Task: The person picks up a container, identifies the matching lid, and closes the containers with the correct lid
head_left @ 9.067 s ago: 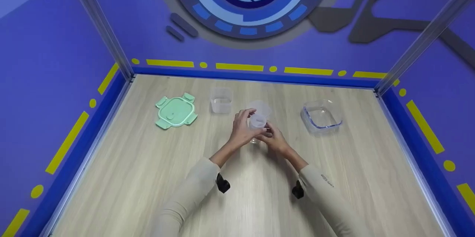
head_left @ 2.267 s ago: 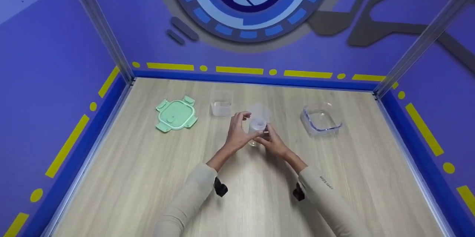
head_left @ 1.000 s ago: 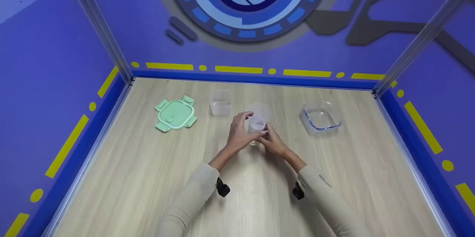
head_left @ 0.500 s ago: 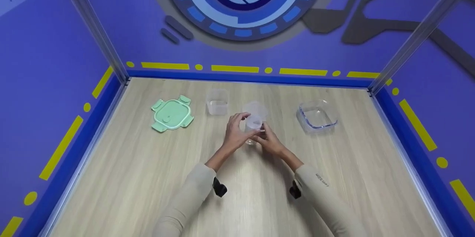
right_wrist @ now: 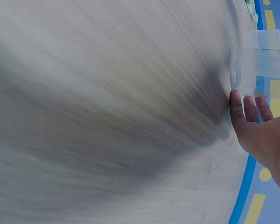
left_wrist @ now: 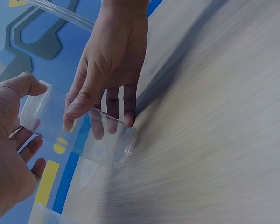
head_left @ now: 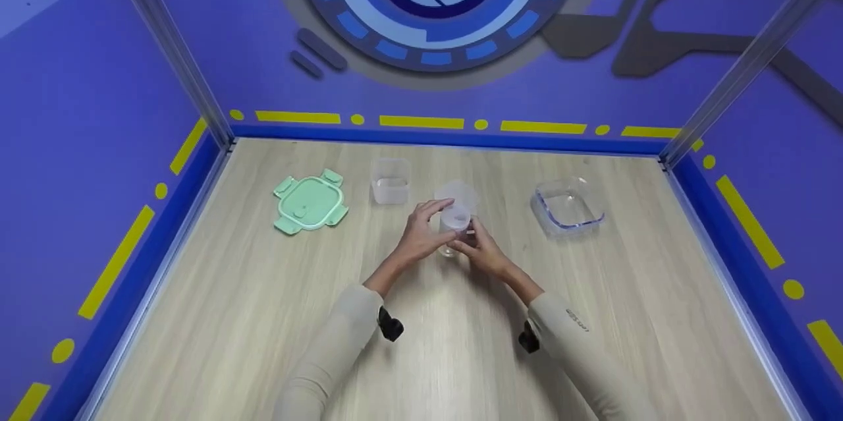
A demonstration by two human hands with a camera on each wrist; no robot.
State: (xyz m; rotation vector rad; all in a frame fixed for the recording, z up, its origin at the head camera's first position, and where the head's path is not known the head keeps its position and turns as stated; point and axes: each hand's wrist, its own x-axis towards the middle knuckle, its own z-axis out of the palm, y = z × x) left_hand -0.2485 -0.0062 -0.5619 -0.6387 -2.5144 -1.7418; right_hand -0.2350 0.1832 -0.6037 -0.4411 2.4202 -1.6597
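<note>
A small clear jar (head_left: 453, 231) with a frosted lid (head_left: 456, 215) is held just above the middle of the wooden table (head_left: 263, 315). My left hand (head_left: 437, 215) grips the lid from the left, thumb on its rim. My right hand (head_left: 471, 244) wraps its fingers round the jar's body from the right. In the left wrist view the jar (left_wrist: 91, 140) lies tilted, base toward the table, with the right hand's fingers (left_wrist: 95, 105) over it and the left hand (left_wrist: 11, 140) at the lid (left_wrist: 33, 108). In the right wrist view the jar (right_wrist: 254, 70) sits above the right hand's fingers (right_wrist: 245, 116).
A mint green snap lid (head_left: 310, 202) lies at the back left. A square translucent tub (head_left: 391, 180) stands beside it. A round translucent lid (head_left: 459, 191) lies just behind the jar. A clear rectangular dish (head_left: 568, 209) sits at the back right. Blue walls and metal posts ring the table.
Both hands stay on the jar at the same spot on the table. Only the head view has shifted slightly.
</note>
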